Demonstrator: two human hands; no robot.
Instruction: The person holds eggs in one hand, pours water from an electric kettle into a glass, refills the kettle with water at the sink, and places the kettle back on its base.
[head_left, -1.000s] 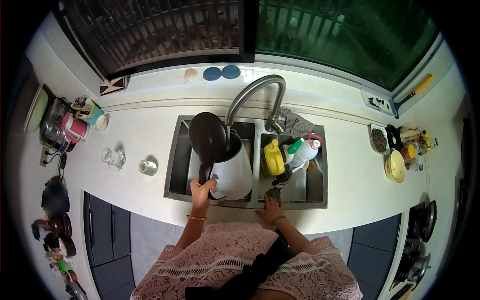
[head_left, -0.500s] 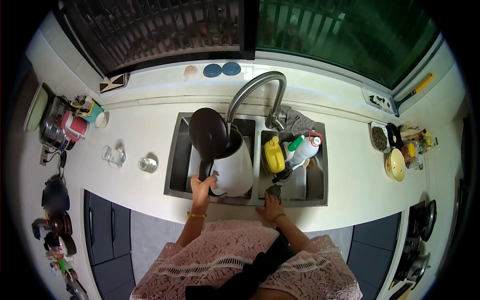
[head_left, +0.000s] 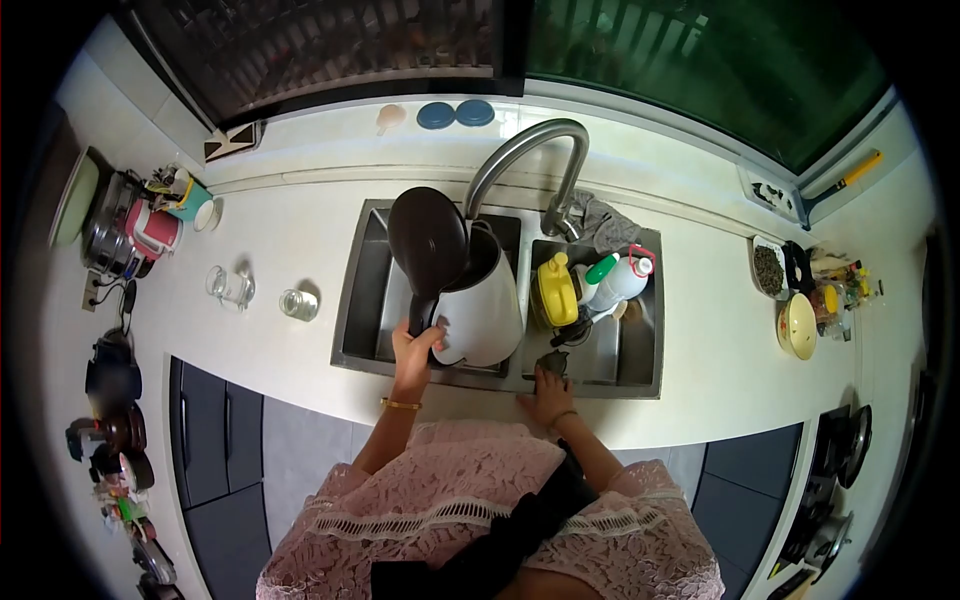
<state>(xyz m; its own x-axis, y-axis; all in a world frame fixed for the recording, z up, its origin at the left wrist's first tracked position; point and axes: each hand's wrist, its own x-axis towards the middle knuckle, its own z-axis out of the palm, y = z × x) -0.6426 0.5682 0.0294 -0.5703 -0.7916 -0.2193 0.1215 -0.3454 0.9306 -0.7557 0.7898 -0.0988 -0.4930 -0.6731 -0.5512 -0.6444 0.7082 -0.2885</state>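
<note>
A white kettle (head_left: 482, 318) with its dark lid (head_left: 428, 238) swung open is held over the left basin, below the curved faucet (head_left: 530, 142). My left hand (head_left: 415, 358) is wrapped round its dark handle. The faucet's spout end is at the kettle's mouth. On the front rim of the right basin rests my right hand (head_left: 549, 396), fingers spread beside a small dark object (head_left: 552, 364) that I cannot make out. A yellow bottle (head_left: 557, 290) and a white bottle with a red handle (head_left: 622, 283) stand in the right basin (head_left: 650, 325).
Two glass cups (head_left: 232, 287) (head_left: 299, 304) stand on the counter to the left. A grey cloth (head_left: 606, 226) lies behind the sink. On the right are a yellow bowl (head_left: 797, 327), a white tray (head_left: 768, 268) and several jars. Two blue discs (head_left: 455, 114) rest on the sill.
The whole view has shifted, with the sink and counter appearing slightly higher and farther right. Both hands keep their places at the kettle and the rim.
</note>
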